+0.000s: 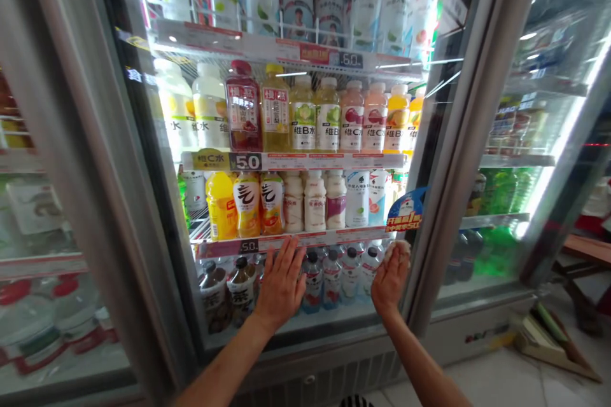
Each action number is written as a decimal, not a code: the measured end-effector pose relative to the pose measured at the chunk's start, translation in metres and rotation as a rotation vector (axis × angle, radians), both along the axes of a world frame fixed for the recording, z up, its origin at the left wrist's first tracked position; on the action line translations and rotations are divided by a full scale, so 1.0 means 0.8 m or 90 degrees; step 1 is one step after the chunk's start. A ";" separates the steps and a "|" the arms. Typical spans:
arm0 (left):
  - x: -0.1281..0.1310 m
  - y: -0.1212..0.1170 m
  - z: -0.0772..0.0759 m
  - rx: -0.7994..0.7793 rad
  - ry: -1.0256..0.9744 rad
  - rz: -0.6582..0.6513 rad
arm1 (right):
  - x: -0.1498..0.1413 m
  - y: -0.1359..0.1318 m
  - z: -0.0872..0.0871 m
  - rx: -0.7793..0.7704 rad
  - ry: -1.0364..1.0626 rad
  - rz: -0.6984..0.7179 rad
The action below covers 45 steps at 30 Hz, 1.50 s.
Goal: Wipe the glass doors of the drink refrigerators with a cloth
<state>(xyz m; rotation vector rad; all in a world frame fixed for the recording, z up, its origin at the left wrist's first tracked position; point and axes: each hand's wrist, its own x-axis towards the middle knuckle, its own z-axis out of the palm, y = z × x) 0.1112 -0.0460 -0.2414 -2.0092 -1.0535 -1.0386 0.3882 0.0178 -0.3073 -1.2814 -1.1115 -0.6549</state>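
Note:
My left hand [281, 283] lies against the glass door [329, 324] of a drinks fridge, palm forward with its fingers stretched out; nothing is in it. To its right, my right hand [390, 280] is closed on a crumpled white cloth [403, 249], held to the glass near the right side of the door. Part of the cloth is hidden by the fingers, and whether it is cloth or paper is hard to tell. Just above it is a blue promotional sticker [405, 210]. Behind the left hand stand bottles with dark caps [312, 280] on the bottom shelf.
Shelves of bottled drinks [329, 114] fill the fridge behind the glass. Metal door frames [472, 140] run up both sides. On the tiled floor at the right lies an open cardboard box [548, 340], near a brown wooden stool or table [587, 248].

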 end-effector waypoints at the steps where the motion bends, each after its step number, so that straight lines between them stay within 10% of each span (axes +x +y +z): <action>1: -0.004 0.001 0.004 0.007 -0.005 0.004 | 0.000 -0.001 0.000 -0.008 -0.012 0.006; 9: -0.019 0.008 0.026 0.042 -0.047 0.039 | -0.054 0.006 0.112 0.096 -0.076 0.022; 13: -0.031 0.007 0.031 0.053 -0.057 0.047 | -0.071 0.003 0.131 0.082 -0.307 0.090; 16: -0.049 0.010 0.040 0.087 -0.092 0.062 | -0.049 0.014 0.147 0.116 -0.153 0.007; 19: -0.059 0.012 0.046 0.091 -0.101 0.067 | -0.054 0.018 0.151 0.136 -0.043 -0.026; 24: -0.062 0.011 0.049 0.083 -0.107 0.072 | -0.092 0.002 0.145 0.084 -0.325 0.092; 29: -0.073 0.010 0.056 0.105 -0.126 0.089 | -0.110 0.001 0.175 0.143 -0.081 0.017; 35: -0.080 0.006 0.064 0.104 -0.110 0.103 | -0.174 -0.014 0.158 0.077 -0.371 0.133; 41: -0.107 0.002 0.071 0.088 -0.122 0.138 | -0.176 -0.005 0.167 0.131 -0.124 0.074; 45: -0.115 0.000 0.069 0.079 -0.124 0.137 | -0.197 -0.014 0.163 0.087 -0.375 0.159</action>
